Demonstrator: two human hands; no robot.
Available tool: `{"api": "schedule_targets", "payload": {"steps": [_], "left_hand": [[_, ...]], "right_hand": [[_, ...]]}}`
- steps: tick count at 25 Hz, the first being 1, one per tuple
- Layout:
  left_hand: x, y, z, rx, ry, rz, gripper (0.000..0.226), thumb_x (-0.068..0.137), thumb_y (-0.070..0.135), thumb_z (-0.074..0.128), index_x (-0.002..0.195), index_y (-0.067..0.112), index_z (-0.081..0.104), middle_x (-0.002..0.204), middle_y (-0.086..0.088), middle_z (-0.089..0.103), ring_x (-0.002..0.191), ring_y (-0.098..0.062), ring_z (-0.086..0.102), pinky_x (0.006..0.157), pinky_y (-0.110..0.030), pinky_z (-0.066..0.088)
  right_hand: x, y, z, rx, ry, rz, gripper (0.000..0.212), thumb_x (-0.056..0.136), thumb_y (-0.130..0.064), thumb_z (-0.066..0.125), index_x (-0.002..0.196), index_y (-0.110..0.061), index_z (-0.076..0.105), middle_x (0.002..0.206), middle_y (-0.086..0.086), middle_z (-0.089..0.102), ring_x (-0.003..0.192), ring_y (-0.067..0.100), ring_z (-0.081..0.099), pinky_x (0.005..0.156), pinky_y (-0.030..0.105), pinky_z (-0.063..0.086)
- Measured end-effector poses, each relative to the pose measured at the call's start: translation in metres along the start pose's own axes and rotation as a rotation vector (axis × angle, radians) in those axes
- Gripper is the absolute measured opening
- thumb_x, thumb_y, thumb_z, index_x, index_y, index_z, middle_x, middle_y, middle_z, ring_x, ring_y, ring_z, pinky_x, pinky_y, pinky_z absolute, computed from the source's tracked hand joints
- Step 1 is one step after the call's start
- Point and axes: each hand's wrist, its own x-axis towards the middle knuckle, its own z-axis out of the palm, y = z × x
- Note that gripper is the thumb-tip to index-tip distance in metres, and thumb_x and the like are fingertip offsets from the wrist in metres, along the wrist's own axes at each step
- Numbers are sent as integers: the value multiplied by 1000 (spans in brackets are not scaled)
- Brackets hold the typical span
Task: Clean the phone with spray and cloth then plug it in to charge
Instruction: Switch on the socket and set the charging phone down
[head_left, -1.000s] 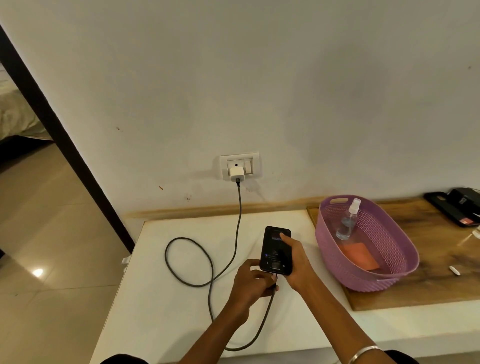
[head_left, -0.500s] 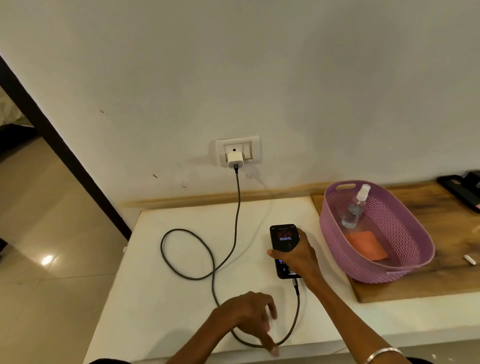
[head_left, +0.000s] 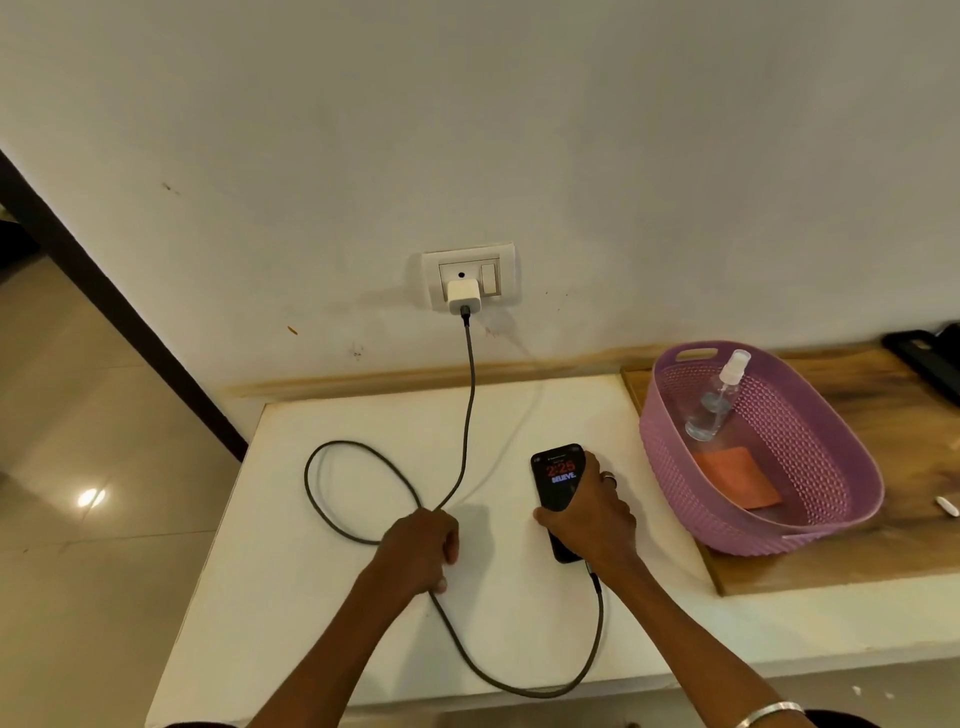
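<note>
- The phone (head_left: 558, 480) lies face up on the white table (head_left: 332, 597), its screen lit, with the right hand (head_left: 589, 512) laid over its lower half, thumb and fingers curled round its edges.
- The dark cable (head_left: 470, 389) runs from the white charger (head_left: 464, 295) in the wall socket (head_left: 470, 275), loops across the table and comes back to the phone's bottom end, where its plug looks seated, though the wrist partly hides the joint.
- The left hand (head_left: 421, 545) is closed in a fist round the cable where the loop crosses itself.
- The spray bottle (head_left: 717, 397) and the orange cloth (head_left: 735, 478) lie inside the purple basket (head_left: 670, 457) on the wooden board (head_left: 883, 540), well apart from both hands.
- Judged from this, the cleaning looks finished and the charging step is at or near its end; what seems left is tidying the cable and letting go of the phone.
- On the screen, large red digits read roughly 2:25, with the word "BELIEVE." in blue beneath; smaller text above is too small to read.
- No brand is legible on the charger, bottle or basket.
</note>
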Motion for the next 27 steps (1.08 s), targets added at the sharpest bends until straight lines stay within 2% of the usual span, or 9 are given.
{"api": "schedule_targets", "payload": {"steps": [5,8,14,16,18,20,22,25,27], "left_hand": [[6,-7,7,-23,169,-29,37,74,-17,51,78,20,58,101,-6,65,92,-21,67,80,-31,58],[9,-7,6,-38,254,-16,36,76,-16,51,78,20,58,95,-2,61,91,-20,66,79,-26,56],[9,-5,5,-162,385,-79,33,73,-17,46,71,16,53,86,-7,62,72,-15,57,60,-22,43],[6,-4,7,-176,466,-71,33,75,-17,44,79,14,51,91,-7,55,75,-17,53,61,-23,37],[5,0,7,-158,509,-103,32,81,-17,45,100,7,55,103,-13,53,85,-24,58,65,-28,44],[6,3,5,-99,482,-153,38,86,-13,47,120,1,48,115,-15,51,97,-29,61,75,-34,51],[8,5,4,-55,457,-175,44,89,-10,46,131,1,42,122,-14,51,104,-28,60,83,-33,51],[8,7,5,13,452,-192,47,90,-5,43,136,4,36,128,-11,49,109,-24,58,89,-29,47],[9,6,5,-37,450,-190,41,88,-7,43,129,2,43,123,-13,50,107,-27,57,86,-31,47]], "right_hand": [[-1,-5,2,-164,14,35,102,70,-52,75,144,-10,19,140,17,31,125,31,42,93,41,48],[-2,-7,4,-230,36,40,99,71,-55,72,143,-7,22,139,17,33,124,30,41,92,38,49],[-2,-10,2,-310,62,20,92,70,-59,70,136,-7,33,132,16,41,119,28,44,92,36,48],[-2,-9,3,-292,41,19,92,70,-59,70,136,-7,34,133,16,39,120,29,42,91,36,48],[-2,-10,3,-287,34,14,91,70,-59,70,135,-6,34,134,16,37,121,29,41,90,36,49],[-3,-9,3,-290,38,7,92,70,-60,69,136,-6,34,135,16,37,121,30,40,90,37,50],[-4,-8,3,-300,38,-3,95,71,-63,67,138,-6,32,136,16,36,122,30,40,91,37,49],[-7,-8,5,-323,19,-25,101,74,-66,63,145,-6,24,142,17,33,127,31,38,95,38,47],[-6,-7,1,-310,-12,-27,101,77,-66,60,148,-8,18,147,18,28,131,33,35,99,40,45]]}}
